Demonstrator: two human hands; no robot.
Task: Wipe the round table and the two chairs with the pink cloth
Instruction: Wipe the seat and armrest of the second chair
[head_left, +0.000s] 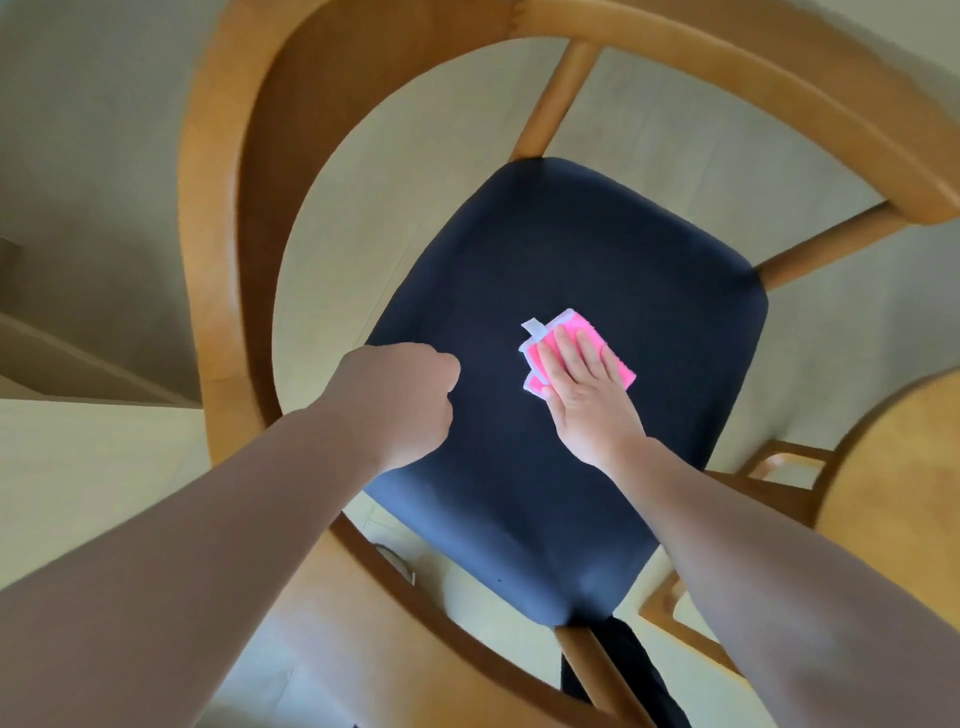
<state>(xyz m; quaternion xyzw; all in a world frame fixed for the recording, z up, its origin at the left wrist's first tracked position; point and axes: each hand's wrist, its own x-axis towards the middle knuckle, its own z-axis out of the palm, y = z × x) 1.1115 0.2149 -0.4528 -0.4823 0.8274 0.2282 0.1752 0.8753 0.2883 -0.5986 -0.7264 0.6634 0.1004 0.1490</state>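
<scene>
Pale flooring (130, 483) runs under a wooden chair (218, 218) with a curved back rail and a dark blue padded seat (597, 249). Standing over it, the person lays the right hand (584, 387) flat on the folded pink cloth (576, 332), fingers straight and pressing it against the middle of the seat; a white tag pokes out at the cloth's far edge. The left hand (402, 402) hovers above the seat's left side with its fingers curled in; nothing shows in its grip.

By my reckoning the seat is being wiped now. To do it well, the palm should stay level on the cloth, strokes should overlap from the back edge to the front, and the folded layers should not slide apart.

A rounded wooden edge (904, 499) at lower right could be the round table. No containers are in sight.
</scene>
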